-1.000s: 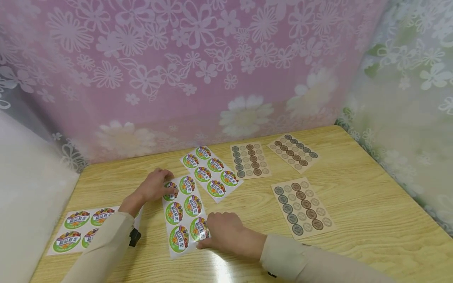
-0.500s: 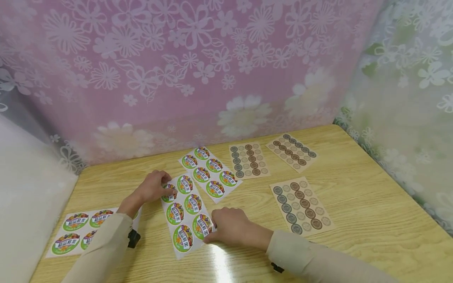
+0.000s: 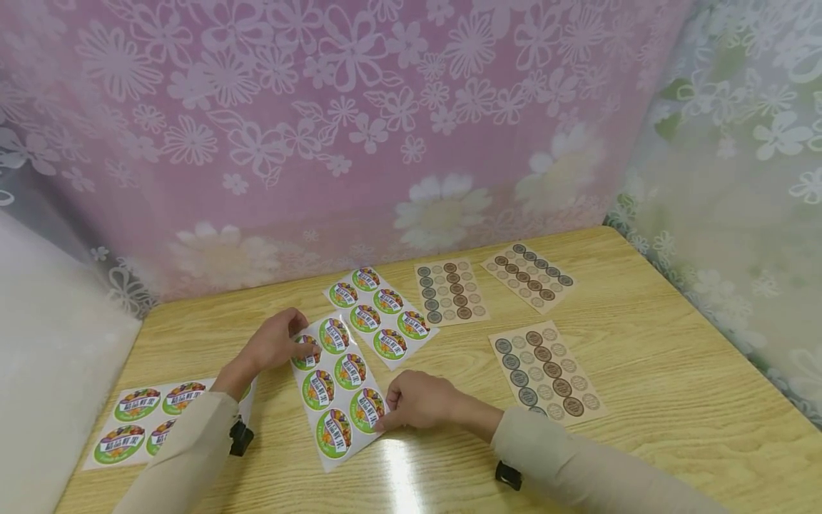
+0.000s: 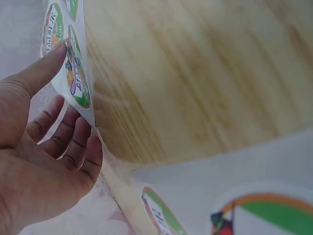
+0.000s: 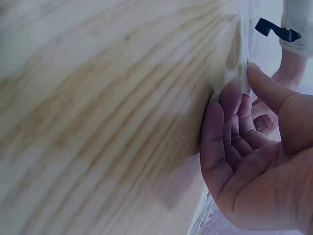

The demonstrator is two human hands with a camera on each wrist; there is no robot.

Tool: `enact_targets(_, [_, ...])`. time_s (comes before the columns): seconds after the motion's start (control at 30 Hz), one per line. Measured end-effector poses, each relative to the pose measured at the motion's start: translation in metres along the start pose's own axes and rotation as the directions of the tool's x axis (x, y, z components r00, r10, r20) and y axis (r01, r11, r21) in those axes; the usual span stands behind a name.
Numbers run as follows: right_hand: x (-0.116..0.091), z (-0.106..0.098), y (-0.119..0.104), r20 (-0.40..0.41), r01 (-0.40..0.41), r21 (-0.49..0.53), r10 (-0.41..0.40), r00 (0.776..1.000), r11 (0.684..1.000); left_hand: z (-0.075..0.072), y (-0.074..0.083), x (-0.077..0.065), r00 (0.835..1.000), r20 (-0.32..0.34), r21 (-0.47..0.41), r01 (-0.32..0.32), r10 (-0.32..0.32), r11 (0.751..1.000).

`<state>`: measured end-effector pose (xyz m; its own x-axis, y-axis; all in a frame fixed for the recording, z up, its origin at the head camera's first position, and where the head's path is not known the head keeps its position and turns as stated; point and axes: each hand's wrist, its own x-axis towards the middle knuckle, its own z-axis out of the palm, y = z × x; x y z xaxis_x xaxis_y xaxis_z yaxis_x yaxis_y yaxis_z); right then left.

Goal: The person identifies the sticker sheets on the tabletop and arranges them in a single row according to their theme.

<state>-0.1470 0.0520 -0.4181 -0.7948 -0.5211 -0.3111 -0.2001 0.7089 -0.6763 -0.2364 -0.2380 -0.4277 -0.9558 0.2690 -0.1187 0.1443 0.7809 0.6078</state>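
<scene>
A white sheet of round fruit stickers (image 3: 335, 389), green-rimmed with dark lettering, is between both hands at the middle-left of the table. My left hand (image 3: 272, 343) pinches its upper left corner. In the left wrist view the thumb (image 4: 51, 63) lies over a sticker, with the other fingers behind the sheet's edge. My right hand (image 3: 420, 400) pinches the lower right edge between thumb and curled fingers. The right wrist view shows that hand (image 5: 254, 152) low beside the wood, with the sheet seen edge-on. A matching sticker sheet (image 3: 383, 314) lies just behind, partly overlapped in the head view.
Another fruit sticker sheet (image 3: 141, 426) lies at the left, partly under the left forearm in view. Three tan sheets of small round stickers, the nearest a tan sheet (image 3: 546, 371), lie right of centre. A pink flowered curtain (image 3: 321, 178) hangs behind the wooden table (image 3: 674, 400).
The right hand has moved a little right and away from me, swinging the sheet's near end to the right. The left hand has stayed at the upper left corner.
</scene>
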Motion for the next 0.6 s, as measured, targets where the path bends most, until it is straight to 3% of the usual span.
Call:
enact_targets(0.1, [-0.001, -0.003, 0.002, 0.030, 0.011, 0.163, -0.016, 0.999, 0.987, 0.000, -0.002, -0.001, 1.000, 0.000, -0.016, -0.002, 0.002, 1.000])
enact_targets(0.27, [-0.001, -0.005, 0.009, 0.065, 0.008, 0.399, -0.037, 0.997, 0.917, -0.002, -0.008, -0.004, 1.000, -0.004, -0.057, -0.010, 0.010, 0.998])
enact_targets(0.6, [0.000, -0.008, 0.021, 0.076, -0.059, 0.572, 0.019, 0.997, 0.818, -0.008, -0.016, -0.010, 1.000, -0.004, -0.141, -0.020, 0.020, 0.990])
